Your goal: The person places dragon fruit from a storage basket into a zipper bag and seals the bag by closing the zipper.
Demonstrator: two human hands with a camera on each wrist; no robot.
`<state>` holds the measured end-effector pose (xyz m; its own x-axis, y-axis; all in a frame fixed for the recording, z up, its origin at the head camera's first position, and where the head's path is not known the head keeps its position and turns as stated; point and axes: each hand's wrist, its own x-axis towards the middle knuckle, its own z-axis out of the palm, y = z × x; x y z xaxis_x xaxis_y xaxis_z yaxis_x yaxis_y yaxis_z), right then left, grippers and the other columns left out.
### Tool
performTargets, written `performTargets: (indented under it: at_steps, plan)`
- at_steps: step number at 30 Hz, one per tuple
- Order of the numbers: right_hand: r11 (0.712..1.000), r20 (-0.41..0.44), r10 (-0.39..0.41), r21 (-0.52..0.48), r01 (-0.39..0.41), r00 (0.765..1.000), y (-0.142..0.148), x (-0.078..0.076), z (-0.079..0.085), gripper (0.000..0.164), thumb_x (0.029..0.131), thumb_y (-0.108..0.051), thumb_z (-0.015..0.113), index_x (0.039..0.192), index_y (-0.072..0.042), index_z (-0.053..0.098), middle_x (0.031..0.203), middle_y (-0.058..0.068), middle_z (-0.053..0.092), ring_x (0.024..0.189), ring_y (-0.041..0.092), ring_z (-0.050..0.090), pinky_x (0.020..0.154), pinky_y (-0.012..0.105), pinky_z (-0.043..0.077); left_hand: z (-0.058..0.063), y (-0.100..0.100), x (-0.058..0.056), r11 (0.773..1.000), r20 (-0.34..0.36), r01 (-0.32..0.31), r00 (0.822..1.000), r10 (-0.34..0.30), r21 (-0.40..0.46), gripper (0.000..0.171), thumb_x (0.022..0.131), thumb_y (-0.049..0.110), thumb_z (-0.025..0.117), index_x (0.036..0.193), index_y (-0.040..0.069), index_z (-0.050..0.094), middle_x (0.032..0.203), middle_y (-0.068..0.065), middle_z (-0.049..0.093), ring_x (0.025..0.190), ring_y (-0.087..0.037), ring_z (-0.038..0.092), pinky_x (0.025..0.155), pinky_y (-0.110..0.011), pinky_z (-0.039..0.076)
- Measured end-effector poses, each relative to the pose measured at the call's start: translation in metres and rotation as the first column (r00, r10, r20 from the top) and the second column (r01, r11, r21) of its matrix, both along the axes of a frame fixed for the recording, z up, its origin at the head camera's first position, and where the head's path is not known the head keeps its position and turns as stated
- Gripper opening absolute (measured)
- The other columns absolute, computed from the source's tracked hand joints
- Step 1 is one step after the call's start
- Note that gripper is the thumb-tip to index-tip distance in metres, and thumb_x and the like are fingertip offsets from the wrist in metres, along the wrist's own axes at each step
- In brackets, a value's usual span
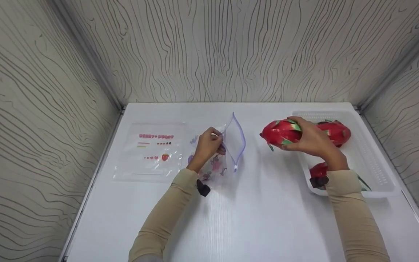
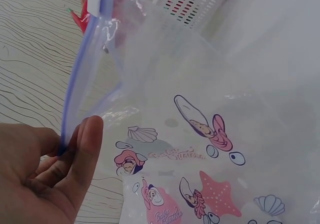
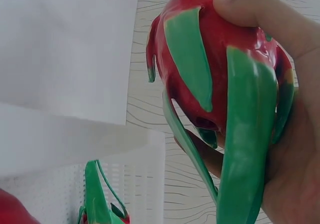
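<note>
My left hand [image 1: 208,147] pinches the edge of a clear zip bag [image 2: 165,109] with a purple slider strip. Its mouth gapes toward the right, and pink starfish and shell prints cover its side. In my right hand [image 1: 309,140] is a red dragon fruit [image 1: 281,131] with green scales, held above the table between the bag and a white basket [image 1: 376,194]. The right wrist view shows the thumb and fingers wrapped about this dragon fruit [image 3: 210,59]. Inside the basket lie another dragon fruit [image 1: 336,133] and a further red one [image 1: 318,170], partly hidden by the right wrist.
A second clear bag [image 1: 147,171], printed with red lettering and a strawberry, lies flat at the left of the white table [image 1: 231,225]. Wood-grain panels [image 1: 209,51] stand along the back and both sides.
</note>
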<state>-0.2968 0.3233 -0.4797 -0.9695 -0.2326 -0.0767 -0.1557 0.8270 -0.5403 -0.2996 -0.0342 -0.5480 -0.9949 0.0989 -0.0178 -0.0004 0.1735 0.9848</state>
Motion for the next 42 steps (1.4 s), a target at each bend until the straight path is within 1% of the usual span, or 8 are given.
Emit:
performTargets:
  at_steps: [3, 8, 13, 16, 25, 33, 39, 42]
  plan:
    - [1.0, -0.014, 0.013, -0.003, -0.013, 1.0, -0.004, 0.001, 0.002, 0.11, 0.077, -0.042, 0.094, 0.164, -0.015, 0.033, 0.158, 0.025, 0.046, 0.142, 0.048, 0.044, 0.108, 0.073, 0.049, 0.0, 0.0, -0.001, 1.0, -0.01, 0.003, 1.0, -0.003, 0.001, 0.009, 0.105, 0.004, 0.057, 0.111, -0.002, 0.06, 0.082, -0.019, 0.075, 0.053, -0.013, 0.07, 0.065, -0.047, 0.067]
    - [0.999, -0.038, 0.039, -0.006, -0.039, 0.999, -0.011, 0.001, 0.003, 0.108, 0.078, -0.045, 0.094, 0.163, -0.015, 0.035, 0.155, 0.023, 0.049, 0.14, 0.046, 0.047, 0.106, 0.072, 0.051, 0.002, 0.002, -0.001, 1.0, -0.022, 0.011, 1.0, -0.011, 0.006, 0.011, 0.104, 0.003, 0.057, 0.112, -0.003, 0.059, 0.084, -0.02, 0.075, 0.054, -0.014, 0.07, 0.065, -0.047, 0.067]
    - [0.998, -0.065, 0.059, -0.012, -0.06, 0.996, -0.017, -0.001, 0.003, 0.104, 0.078, -0.047, 0.093, 0.162, -0.016, 0.039, 0.152, 0.022, 0.052, 0.136, 0.043, 0.05, 0.105, 0.071, 0.052, 0.003, 0.002, -0.001, 1.0, -0.015, 0.02, 1.0, -0.02, 0.013, 0.014, 0.104, 0.002, 0.056, 0.115, -0.006, 0.058, 0.091, -0.026, 0.076, 0.054, -0.015, 0.071, 0.06, -0.036, 0.066]
    - [0.998, -0.081, 0.064, -0.012, -0.065, 0.995, -0.02, -0.001, 0.003, 0.104, 0.077, -0.047, 0.093, 0.161, -0.016, 0.04, 0.15, 0.022, 0.054, 0.135, 0.042, 0.051, 0.104, 0.07, 0.053, 0.003, 0.003, -0.001, 1.0, -0.007, 0.022, 1.0, -0.022, 0.009, 0.015, 0.104, 0.003, 0.056, 0.116, -0.006, 0.058, 0.094, -0.028, 0.076, 0.055, -0.015, 0.071, 0.059, -0.033, 0.065]
    - [0.997, -0.079, 0.078, -0.015, -0.08, 0.994, -0.032, -0.003, 0.004, 0.105, 0.076, -0.044, 0.094, 0.162, -0.016, 0.039, 0.151, 0.021, 0.053, 0.137, 0.042, 0.051, 0.104, 0.069, 0.054, 0.002, 0.005, -0.003, 1.0, -0.004, 0.011, 1.0, -0.011, 0.009, 0.012, 0.102, 0.002, 0.056, 0.113, -0.004, 0.059, 0.084, -0.019, 0.076, 0.054, -0.014, 0.07, 0.058, -0.035, 0.065]
    - [0.995, -0.095, 0.094, -0.011, -0.096, 0.991, -0.044, -0.003, 0.002, 0.103, 0.078, -0.045, 0.093, 0.162, -0.019, 0.04, 0.149, 0.021, 0.055, 0.134, 0.041, 0.053, 0.104, 0.068, 0.054, 0.004, 0.006, -0.002, 1.0, -0.005, 0.011, 1.0, -0.011, 0.008, 0.013, 0.102, 0.002, 0.056, 0.114, -0.004, 0.059, 0.09, -0.025, 0.076, 0.054, -0.015, 0.069, 0.059, -0.036, 0.066]
    - [0.994, -0.117, 0.107, -0.016, -0.109, 0.987, -0.051, -0.001, 0.0, 0.103, 0.076, -0.041, 0.094, 0.161, -0.019, 0.041, 0.15, 0.02, 0.055, 0.135, 0.041, 0.054, 0.105, 0.067, 0.054, 0.003, 0.007, -0.002, 1.0, -0.006, 0.011, 1.0, -0.011, -0.016, 0.011, 0.103, 0.004, 0.057, 0.113, -0.002, 0.059, 0.084, -0.016, 0.076, 0.055, -0.014, 0.069, 0.059, -0.036, 0.066]
    - [0.993, -0.129, 0.109, -0.026, -0.113, 0.986, -0.053, 0.0, 0.0, 0.102, 0.075, -0.042, 0.094, 0.16, -0.018, 0.042, 0.148, 0.02, 0.056, 0.134, 0.04, 0.055, 0.105, 0.067, 0.054, 0.005, 0.007, -0.001, 1.0, -0.02, 0.023, 1.0, -0.023, -0.002, 0.011, 0.104, 0.003, 0.058, 0.113, -0.003, 0.059, 0.083, -0.016, 0.075, 0.055, -0.015, 0.07, 0.059, -0.035, 0.066]
